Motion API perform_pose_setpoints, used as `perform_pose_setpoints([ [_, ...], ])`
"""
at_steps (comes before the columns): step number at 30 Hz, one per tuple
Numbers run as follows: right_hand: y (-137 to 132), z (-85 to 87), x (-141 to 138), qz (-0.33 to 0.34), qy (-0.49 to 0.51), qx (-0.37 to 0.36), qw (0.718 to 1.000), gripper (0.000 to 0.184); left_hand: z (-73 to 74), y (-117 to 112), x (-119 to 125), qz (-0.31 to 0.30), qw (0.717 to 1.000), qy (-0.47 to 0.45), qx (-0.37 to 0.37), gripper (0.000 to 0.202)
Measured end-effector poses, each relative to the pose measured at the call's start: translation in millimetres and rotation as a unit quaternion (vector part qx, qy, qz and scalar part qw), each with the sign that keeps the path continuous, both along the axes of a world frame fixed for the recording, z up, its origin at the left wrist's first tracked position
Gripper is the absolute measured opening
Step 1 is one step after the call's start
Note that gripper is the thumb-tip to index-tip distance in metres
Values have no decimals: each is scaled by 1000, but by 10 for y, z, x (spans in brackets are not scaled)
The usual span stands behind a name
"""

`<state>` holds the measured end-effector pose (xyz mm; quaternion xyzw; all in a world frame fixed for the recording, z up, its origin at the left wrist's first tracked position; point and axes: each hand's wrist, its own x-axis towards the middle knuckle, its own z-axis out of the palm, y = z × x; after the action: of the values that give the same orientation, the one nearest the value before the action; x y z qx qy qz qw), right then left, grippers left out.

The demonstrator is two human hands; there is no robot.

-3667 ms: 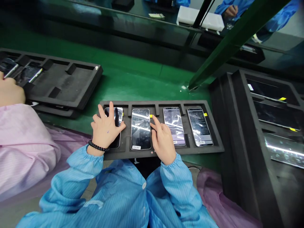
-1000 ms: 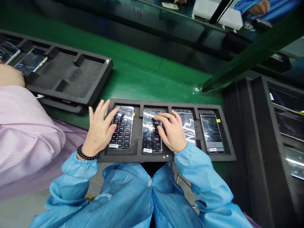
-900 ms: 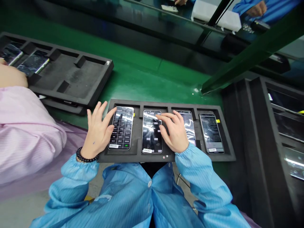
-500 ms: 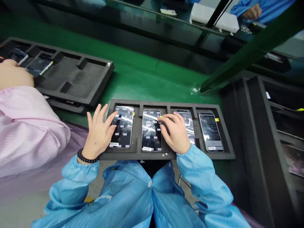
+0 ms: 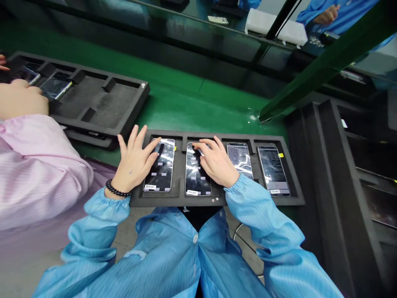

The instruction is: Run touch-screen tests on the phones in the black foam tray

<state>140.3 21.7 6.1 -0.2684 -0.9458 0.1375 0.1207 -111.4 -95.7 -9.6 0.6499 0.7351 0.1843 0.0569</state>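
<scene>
A black foam tray (image 5: pixel 291 194) lies on the green belt in front of me with several phones in its slots. My left hand (image 5: pixel 134 162) is open, fingers spread, its thumb touching the screen of the leftmost phone (image 5: pixel 160 167). My right hand (image 5: pixel 216 162) rests with fingers stretched over the second phone (image 5: pixel 196 174), fingertips on its upper screen. Two more lit phones, the third phone (image 5: pixel 238 155) and the fourth phone (image 5: pixel 273 169), lie to the right, untouched. Neither hand holds anything.
A second black foam tray (image 5: pixel 102 103) lies at the left with two phones at its far end, where a co-worker's hand (image 5: pixel 21 99) and pink sleeve (image 5: pixel 40 165) reach in. A rack of dark trays (image 5: pixel 344 165) stands at the right. A green beam (image 5: pixel 313 62) crosses above.
The leftmost phone's screen changed from a keypad grid to scattered small boxes. My right hand shifted left off the third phone onto the second. My left hand stayed by the leftmost phone.
</scene>
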Motion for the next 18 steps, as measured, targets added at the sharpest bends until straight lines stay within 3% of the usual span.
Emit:
perform_pose_setpoints([
  [4, -6, 12, 59, -20, -9, 6, 1000, 39, 3, 49, 4, -38, 999, 31, -10, 61],
  [18, 20, 6, 283, -64, 5, 27, 998, 37, 33, 147, 44, -82, 996, 36, -26, 57],
])
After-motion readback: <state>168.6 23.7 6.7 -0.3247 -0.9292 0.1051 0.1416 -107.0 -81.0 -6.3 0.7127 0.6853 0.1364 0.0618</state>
